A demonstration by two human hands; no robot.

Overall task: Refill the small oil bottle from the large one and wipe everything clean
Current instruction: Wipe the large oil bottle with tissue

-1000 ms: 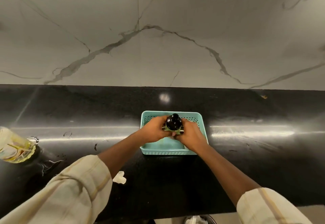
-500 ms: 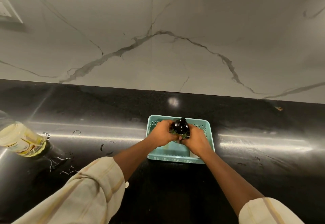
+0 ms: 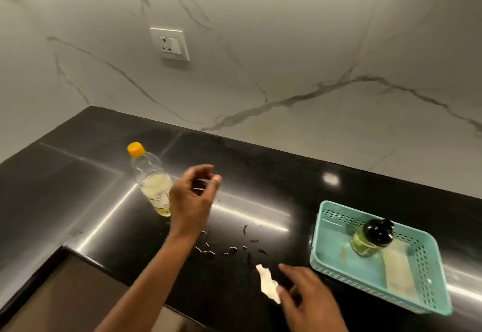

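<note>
The large clear oil bottle [image 3: 152, 183] with a yellow cap stands upright on the black counter, part full. My left hand [image 3: 191, 198] hovers just right of it, fingers loosely curled and holding nothing. The small oil bottle [image 3: 370, 239] with a black cap stands in the teal basket [image 3: 328, 258] at the right. A crumpled white tissue [image 3: 267, 283] lies on the counter near the front edge. My right hand [image 3: 310, 303] is over the counter beside the tissue, fingers spread, its fingertips at the tissue's right end.
Oil drips [image 3: 229, 247] spot the counter between the bottle and the basket. A pale folded cloth [image 3: 399, 271] lies inside the basket. A wall socket [image 3: 170, 44] sits on the marble backsplash. The counter's front edge drops off at lower left.
Both hands have let go of the small bottle, which stays in the basket. The view has swung left; my left hand is now by the large bottle, my right by the tissue.
</note>
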